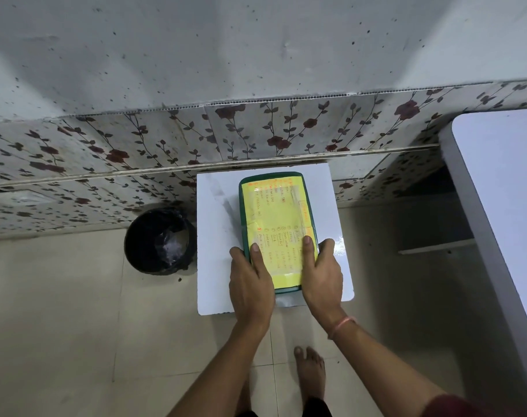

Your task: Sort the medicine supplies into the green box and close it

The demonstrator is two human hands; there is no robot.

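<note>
Centre frame, on white stand (214, 206): left hand (250, 284), right hand (322, 275) clasp green box (278, 230) near end, thumbs pressing lid, likely seating it shut.

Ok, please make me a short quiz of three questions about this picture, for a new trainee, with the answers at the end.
1. True or false: the lid of the green box is open.
2. Which hand has a band on its wrist: left or right?
3. What stands on the floor left of the white table? A) a chair B) a black bin C) a bucket of water

Key: 1. False, the lid with the yellow sheet lies flat on the box. 2. Right; the left hand has none. 3. B.
</note>
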